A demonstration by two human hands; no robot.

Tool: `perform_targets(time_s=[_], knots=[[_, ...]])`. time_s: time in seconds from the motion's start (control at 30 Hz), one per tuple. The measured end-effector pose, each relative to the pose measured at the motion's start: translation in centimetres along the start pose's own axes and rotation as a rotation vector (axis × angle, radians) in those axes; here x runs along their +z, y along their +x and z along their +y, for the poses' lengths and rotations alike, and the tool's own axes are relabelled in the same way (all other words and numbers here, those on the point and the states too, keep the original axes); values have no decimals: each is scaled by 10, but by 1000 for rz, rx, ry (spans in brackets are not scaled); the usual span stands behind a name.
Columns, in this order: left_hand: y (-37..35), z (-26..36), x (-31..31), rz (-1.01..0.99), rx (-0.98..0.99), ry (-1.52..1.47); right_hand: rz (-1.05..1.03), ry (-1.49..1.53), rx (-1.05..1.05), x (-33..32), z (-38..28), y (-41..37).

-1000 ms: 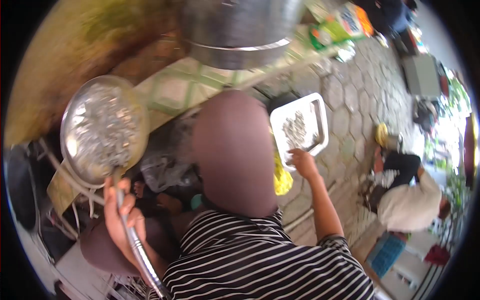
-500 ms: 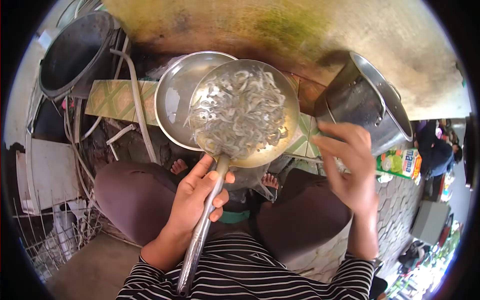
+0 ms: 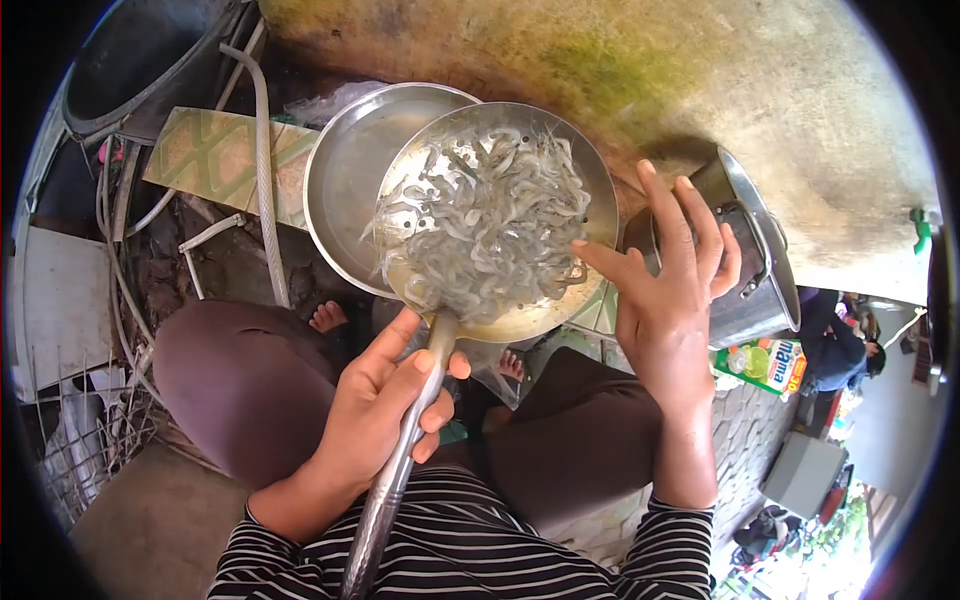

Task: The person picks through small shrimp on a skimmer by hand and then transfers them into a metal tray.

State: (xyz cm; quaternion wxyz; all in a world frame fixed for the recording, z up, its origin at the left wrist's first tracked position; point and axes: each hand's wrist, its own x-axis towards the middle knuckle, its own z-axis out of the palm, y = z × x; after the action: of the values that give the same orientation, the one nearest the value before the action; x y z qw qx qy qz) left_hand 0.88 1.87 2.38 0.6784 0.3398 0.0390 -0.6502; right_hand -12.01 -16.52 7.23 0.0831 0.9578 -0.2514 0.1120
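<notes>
My left hand (image 3: 385, 400) is wrapped round the metal handle of a wide perforated skimmer (image 3: 535, 318), just below its bowl. A heap of small raw grey shrimp (image 3: 500, 210) covers most of the skimmer. Its left side overlaps a round metal basin (image 3: 335, 200) of cloudy water. My right hand (image 3: 670, 290) is raised on the skimmer's right side with its fingers spread. One of its fingertips reaches over the rim, right at the edge of the shrimp.
At the right stands a tilted metal pot (image 3: 755, 255) with a bail handle, beside a green detergent packet (image 3: 765, 365). A dark bucket (image 3: 150, 60) and a pale hose (image 3: 263, 170) are at the left. A stained wall (image 3: 640, 70) rises behind, and a person (image 3: 840, 345) shows far right.
My right hand has come in to the left, its fingertip now at the shrimp. My left hand keeps its grip on the skimmer. The whole view has shifted slightly.
</notes>
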Motion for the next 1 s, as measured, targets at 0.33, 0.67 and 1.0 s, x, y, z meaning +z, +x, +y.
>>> perform_targets(time_s=[0.33, 0.67, 1.0], knots=[[0, -3, 4, -7, -19, 40, -61, -13, -55, 16, -17, -5], [2, -5, 3, 3, -29, 35, -16, 70, -110, 18, -26, -11], [2, -4, 3, 0, -16, 37, -20, -59, -58, 16, -23, -5]])
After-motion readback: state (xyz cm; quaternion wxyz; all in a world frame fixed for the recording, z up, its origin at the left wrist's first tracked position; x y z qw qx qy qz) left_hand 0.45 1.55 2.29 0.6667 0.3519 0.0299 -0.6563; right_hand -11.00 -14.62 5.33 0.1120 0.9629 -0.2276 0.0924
